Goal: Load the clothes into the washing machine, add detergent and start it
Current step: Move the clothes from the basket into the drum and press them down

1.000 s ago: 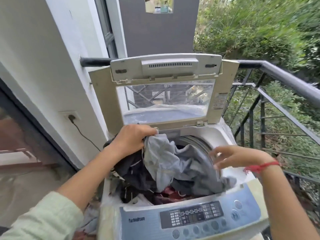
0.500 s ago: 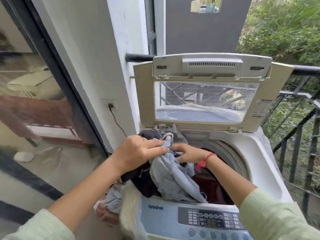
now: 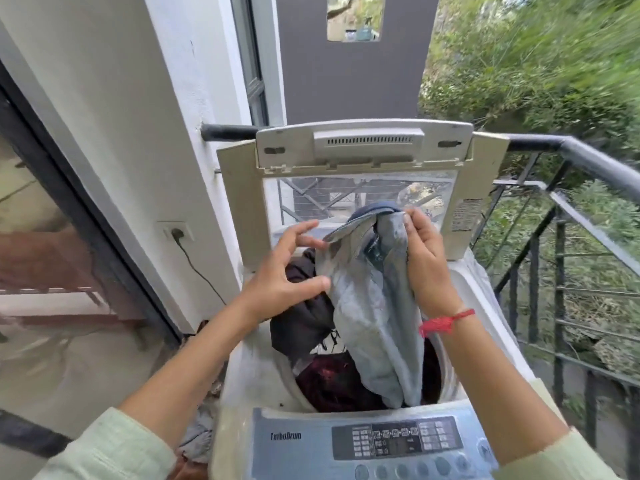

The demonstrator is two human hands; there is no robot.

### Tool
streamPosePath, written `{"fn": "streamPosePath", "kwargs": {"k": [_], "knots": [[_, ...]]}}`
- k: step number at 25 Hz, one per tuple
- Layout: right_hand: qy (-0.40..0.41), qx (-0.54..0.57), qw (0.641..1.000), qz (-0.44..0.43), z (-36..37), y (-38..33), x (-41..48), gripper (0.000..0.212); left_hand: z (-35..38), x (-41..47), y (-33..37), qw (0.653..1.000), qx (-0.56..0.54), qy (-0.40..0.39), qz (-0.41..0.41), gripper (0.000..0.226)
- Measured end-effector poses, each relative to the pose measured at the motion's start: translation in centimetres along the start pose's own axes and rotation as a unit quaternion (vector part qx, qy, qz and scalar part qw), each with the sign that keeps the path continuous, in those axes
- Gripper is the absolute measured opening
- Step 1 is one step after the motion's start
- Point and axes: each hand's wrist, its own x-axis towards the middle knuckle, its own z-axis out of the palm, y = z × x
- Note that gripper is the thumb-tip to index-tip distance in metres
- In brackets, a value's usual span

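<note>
A top-loading washing machine [image 3: 485, 289] stands with its lid [image 3: 360, 150] raised. My right hand [image 3: 427, 258] grips the top of a pale grey-blue garment [image 3: 377, 323] and holds it up over the drum. The garment hangs down into the opening. My left hand [image 3: 280, 275] is spread with straight fingers, its thumb and fingertips touching the garment's left edge. A dark brown garment [image 3: 304, 320] drapes over the drum's left rim, and a dark red one [image 3: 329, 382] lies inside. No detergent is in view.
The control panel [image 3: 398, 441] faces me at the bottom. More clothes [image 3: 197, 441] lie beside the machine's left side. A white wall with a socket and plug [image 3: 176, 232] is at left. A black metal railing [image 3: 588, 161] runs behind and along the right.
My right hand has lifted the grey-blue garment higher above the drum. My left hand has let go of it and spread open beside it.
</note>
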Motion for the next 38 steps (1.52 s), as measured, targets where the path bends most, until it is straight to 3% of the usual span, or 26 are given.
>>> {"fn": "streamPosePath", "kwargs": {"k": [2, 4, 6, 9, 11, 14, 16, 17, 19, 20, 21, 22, 23, 24, 25, 26, 27, 28, 29, 30, 31, 32, 33, 35, 37, 38], "knots": [[0.038, 0.063, 0.997, -0.001, -1.1, -1.9, 0.0, 0.02, 1.3, 2.3, 1.3, 0.998, -0.063, 0.011, 0.011, 0.067], [0.026, 0.022, 0.999, -0.018, -1.9, -2.3, -0.2, 0.023, 3.6, 3.7, 2.2, 0.996, -0.035, -0.066, 0.043, 0.036], [0.019, -0.04, 0.999, -0.022, -2.7, -1.8, -0.9, 0.022, 5.6, 4.4, 2.4, 0.995, -0.02, -0.051, 0.084, 0.013], [0.025, -0.12, 0.992, -0.019, -5.2, -0.6, -2.5, 0.023, 4.1, 5.8, 1.8, 0.991, 0.014, 0.085, 0.105, 0.018], [-0.032, -0.218, 0.975, -0.024, -6.2, -0.2, -3.0, 0.022, 1.3, 6.7, 1.9, 0.979, 0.101, 0.147, 0.099, 0.017], [0.008, -0.3, 0.953, -0.051, -6.7, -0.6, -0.5, 0.027, -2.8, 7.6, 4.3, 0.912, 0.346, 0.177, 0.133, 0.03], [0.068, -0.199, 0.977, -0.034, -6.7, -2.4, 2.0, 0.021, -5.5, 8.3, 6.6, 0.868, 0.447, 0.121, 0.18, 0.041], [0.059, -0.097, 0.993, -0.028, -6.6, -3.5, 2.8, 0.018, -6.9, 8.6, 7.6, 0.872, 0.45, 0.067, 0.18, 0.046], [-0.005, 0.077, 0.997, 0.001, -6.5, -4.7, 3.4, 0.014, -8.2, 8.9, 7.8, 0.914, 0.379, -0.087, 0.116, 0.053], [-0.042, 0.075, 0.996, 0.008, -6.5, -4.7, 3.4, 0.016, -8.1, 8.5, 7.0, 0.922, 0.341, -0.171, 0.061, 0.056], [-0.084, -0.013, 0.996, 0.002, -6.6, -4.1, 3.3, 0.023, -7.6, 7.7, 5.4, 0.911, 0.331, -0.246, -0.004, 0.061], [-0.14, -0.162, 0.977, -0.009, -6.9, -3.0, 3.0, 0.033, -6.9, 6.5, 3.3, 0.879, 0.356, -0.309, -0.067, 0.063], [-0.215, -0.319, 0.923, 0.003, -7.2, -1.6, 2.6, 0.041, -6.4, 5.3, 0.8, 0.84, 0.401, -0.349, -0.112, 0.06], [-0.293, -0.444, 0.845, 0.054, -7.2, -0.3, 2.0, 0.046, -6.1, 4.3, -1.6, 0.805, 0.449, -0.362, -0.137, 0.055], [-0.365, -0.525, 0.758, 0.129, -6.9, 0.5, 1.3, 0.049, -6.3, 3.8, -3.5, 0.792, 0.488, -0.34, -0.139, 0.047], [-0.43, -0.577, 0.669, 0.187, -6.8, 1.3, 1.1, 0.046, -6.8, 4.1, -4.4, 0.804, 0.508, -0.283, -0.123, 0.039], [-0.439, -0.619, 0.619, 0.205, -6.6, 1.3, 1.3, 0.038, -7.4, 4.7, -4.6, 0.824, 0.516, -0.209, -0.104, 0.033], [-0.39, -0.656, 0.624, 0.166, -6.5, 1.0, 2.1, 0.025, -7.9, 5.5, -4.1, 0.841, 0.517, -0.137, -0.081, 0.03], [-0.286, -0.68, 0.67, 0.081, -6.8, 0.4, 3.2, 0.012, -8.1, 6.4, -3.3, 0.852, 0.516, -0.071, -0.055, 0.027], [-0.145, -0.68, 0.718, -0.033, -7.1, -0.3, 4.3, 0.011, -8.3, 7.4, -2.3, 0.86, 0.511, -0.006, -0.024, 0.02], [-0.011, -0.658, 0.739, -0.142, -7.4, -0.8, 5.3, 0.017, -8.5, 8.4, -1.3, 0.861, 0.505, 0.056, 0.012, 0.016], [0.094, -0.631, 0.735, -0.228, -7.3, -1.2, 5.9, 0.024, -8.8, 9.0, -0.6, 0.858, 0.503, 0.099, 0.042, 0.018], [0.145, -0.616, 0.726, -0.269, -7.0, -1.0, 5.7, 0.028, -9.1, 9.2, -0.1, 0.859, 0.496, 0.112, 0.056, 0.021], [0.096, -0.641, 0.711, -0.274, -6.6, 2.4, 3.5, 0.032, -9.3, 8.1, -0.9, 0.865, 0.499, 0.048, 0.018, 0.025], [-0.127, -0.691, 0.681, -0.206, -7.9, 7.7, -0.5, 0.036, -7.4, 5.0, -3.8, 0.841, 0.535, -0.08, -0.015, 0.023], [-0.272, -0.69, 0.661, -0.113, -8.8, 9.6, -2.7, 0.036, -5.5, 2.8, -5.7, 0.825, 0.546, -0.145, -0.013, 0.013]]}}
